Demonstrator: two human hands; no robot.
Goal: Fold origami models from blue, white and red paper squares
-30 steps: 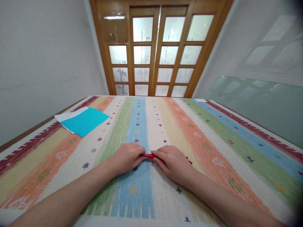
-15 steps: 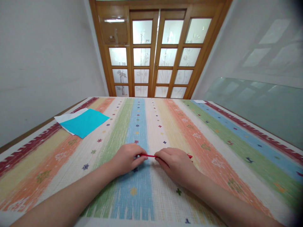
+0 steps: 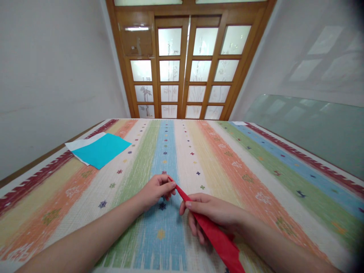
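Note:
A strip of folded red paper [image 3: 217, 239] slants across the front middle of the table, narrow at its far left tip and wider toward me. My left hand [image 3: 159, 189] pinches the narrow tip between thumb and forefinger. Further down the paper, my right hand [image 3: 203, 212] grips it between thumb and fingers, with the other fingers curled underneath. The wide end hangs below my right wrist and runs out at the bottom edge of the view. Part of the paper is hidden by the right thumb.
A blue sheet [image 3: 101, 149] lies on a white sheet [image 3: 76, 141] at the far left of the table. A striped, patterned tablecloth [image 3: 148, 159] covers the table. Beyond stand wooden doors with glass panes [image 3: 170, 41]; a greenish glass panel [image 3: 309, 129] is at the right.
The red paper has turned from nearly edge-on to showing its broad face, its wide end swinging toward me. My right hand has rolled over and dropped slightly, thumb now on top.

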